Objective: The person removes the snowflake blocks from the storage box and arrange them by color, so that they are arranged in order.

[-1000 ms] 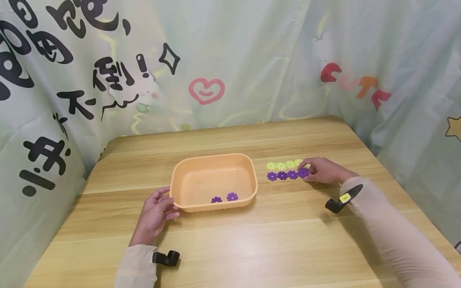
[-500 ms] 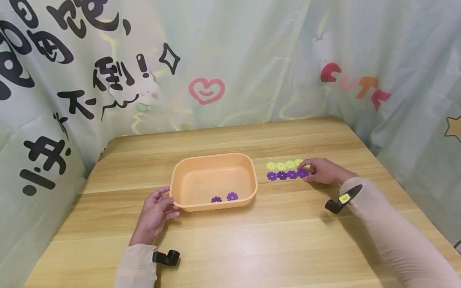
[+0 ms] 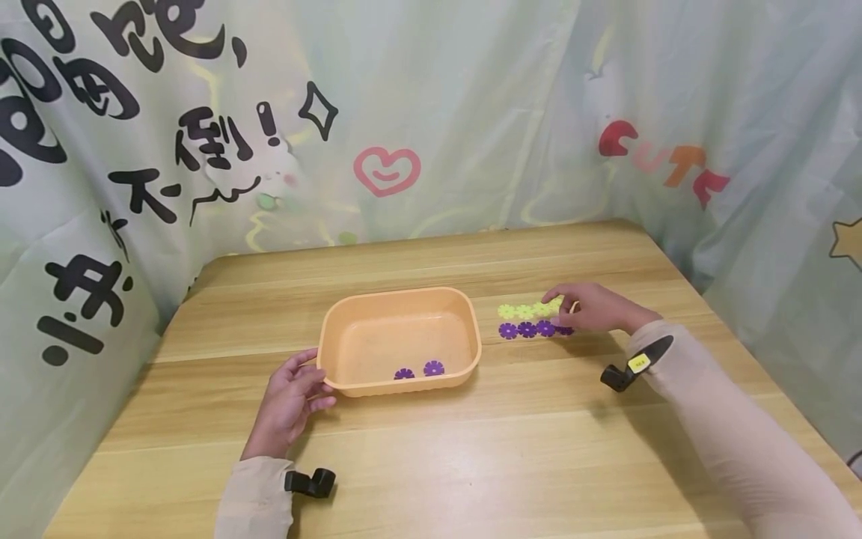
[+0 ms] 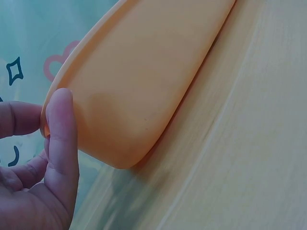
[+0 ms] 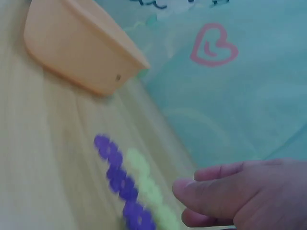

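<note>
An orange plastic tub [image 3: 364,340] stands mid-table with two purple flower discs [image 3: 419,370] lying inside near its front wall. My left hand [image 3: 296,389] holds the tub's left front corner; in the left wrist view the thumb [image 4: 61,129] presses the tub's outer wall [image 4: 144,72] and a finger sits behind the rim. To the tub's right lie a row of yellow discs [image 3: 524,310] and a row of purple discs [image 3: 527,329]. My right hand [image 3: 587,307] hovers over the rows' right end, fingers loosely extended, holding nothing. The right wrist view shows that hand [image 5: 249,191] above the purple row [image 5: 120,179].
A printed curtain [image 3: 431,112] encloses the wooden table [image 3: 512,457] at the back and both sides. Black cameras sit on the left wrist [image 3: 310,483] and the right wrist [image 3: 626,367].
My right hand has let go of the purple disc at the row's right end and moved up and slightly left over the yellow row. The left hand and tub have stayed put.
</note>
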Tool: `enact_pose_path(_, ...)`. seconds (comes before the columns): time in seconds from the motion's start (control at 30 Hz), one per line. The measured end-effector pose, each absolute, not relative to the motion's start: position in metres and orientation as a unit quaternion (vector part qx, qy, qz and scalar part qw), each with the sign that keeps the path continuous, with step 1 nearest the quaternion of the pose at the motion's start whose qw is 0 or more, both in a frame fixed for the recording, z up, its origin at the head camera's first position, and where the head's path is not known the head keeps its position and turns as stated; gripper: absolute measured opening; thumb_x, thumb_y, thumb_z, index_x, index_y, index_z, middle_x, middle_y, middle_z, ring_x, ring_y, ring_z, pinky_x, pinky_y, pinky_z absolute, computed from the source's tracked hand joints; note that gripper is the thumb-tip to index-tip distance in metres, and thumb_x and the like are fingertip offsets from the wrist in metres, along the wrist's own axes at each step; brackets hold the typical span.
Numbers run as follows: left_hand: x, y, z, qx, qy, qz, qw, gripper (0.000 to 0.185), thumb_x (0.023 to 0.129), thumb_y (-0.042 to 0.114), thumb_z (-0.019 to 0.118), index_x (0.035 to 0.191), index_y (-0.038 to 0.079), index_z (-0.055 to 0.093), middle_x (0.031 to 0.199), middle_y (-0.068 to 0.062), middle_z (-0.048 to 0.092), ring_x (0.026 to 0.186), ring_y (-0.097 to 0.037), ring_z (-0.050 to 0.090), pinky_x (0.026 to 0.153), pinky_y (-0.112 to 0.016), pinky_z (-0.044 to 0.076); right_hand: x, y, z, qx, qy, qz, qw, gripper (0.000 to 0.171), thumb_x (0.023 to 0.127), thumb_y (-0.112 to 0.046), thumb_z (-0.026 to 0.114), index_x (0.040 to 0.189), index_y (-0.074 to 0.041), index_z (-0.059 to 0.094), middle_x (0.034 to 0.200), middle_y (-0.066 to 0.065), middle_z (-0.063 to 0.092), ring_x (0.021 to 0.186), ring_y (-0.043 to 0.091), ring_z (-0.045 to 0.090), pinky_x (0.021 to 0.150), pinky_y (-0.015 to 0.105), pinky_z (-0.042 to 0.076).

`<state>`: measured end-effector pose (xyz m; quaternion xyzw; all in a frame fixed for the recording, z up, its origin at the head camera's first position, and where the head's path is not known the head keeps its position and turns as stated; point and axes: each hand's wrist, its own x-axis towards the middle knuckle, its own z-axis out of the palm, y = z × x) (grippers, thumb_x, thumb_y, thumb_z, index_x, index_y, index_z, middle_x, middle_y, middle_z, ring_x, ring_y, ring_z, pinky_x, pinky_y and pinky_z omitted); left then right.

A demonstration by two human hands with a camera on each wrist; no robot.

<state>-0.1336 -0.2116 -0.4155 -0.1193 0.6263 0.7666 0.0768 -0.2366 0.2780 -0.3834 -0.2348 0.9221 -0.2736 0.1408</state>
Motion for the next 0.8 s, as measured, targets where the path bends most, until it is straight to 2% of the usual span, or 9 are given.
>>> enact_pose_path(0.1,-0.133,-0.213,-0.416,-0.119,0.625,0.767,0.077,0.047,0.094,-0.007,0.047,0.139,-0.001,0.033,0.096,-0.006,0.053,0.067,-0.011,0.058,0.059,-0.025,0.060,-0.240,0.265,-0.375,-0.256,0.909,-0.296,0.143,0.037,0.092,-0.009,0.065,0.126,0.002,0.056,0.084,0.002,0.064,0.074,0.023,0.065,0.059,0.032,0.055)
enact_pose_path(0.23,-0.134,-0.214,-0.417,-0.121,0.624,0.768,0.078,0.045,0.094,-0.006,0.048,0.137,0.002,0.035,0.096,-0.006,0.053,0.066,-0.012,0.059,0.058,-0.025,0.060,-0.245,0.247,-0.365,-0.277,0.903,-0.297,0.143,0.036,0.092,-0.010,0.066,0.125,-0.001,0.058,0.085,0.002,0.065,0.072,0.022,0.066,0.061,0.031,0.056)
enact_pose_path(0.57,-0.134,-0.215,-0.419,-0.112,0.626,0.768,0.082,0.047,0.095,-0.006,0.048,0.139,0.001,0.034,0.099,-0.008,0.054,0.067,-0.012,0.059,0.059,-0.026,0.060,-0.257,0.202,-0.347,-0.326,0.884,-0.296,0.155,0.033,0.093,-0.009,0.065,0.125,-0.001,0.059,0.090,0.006,0.067,0.079,0.031,0.067,0.066,0.031,0.057)
enact_pose_path(0.8,-0.135,-0.214,-0.419,-0.112,0.625,0.769,0.080,0.047,0.094,-0.006,0.047,0.139,0.000,0.034,0.099,-0.009,0.053,0.066,-0.012,0.059,0.058,-0.025,0.060,-0.269,0.171,-0.343,-0.333,0.874,-0.309,0.173,0.034,0.092,-0.008,0.065,0.125,-0.001,0.059,0.089,0.006,0.067,0.076,0.026,0.066,0.065,0.034,0.059)
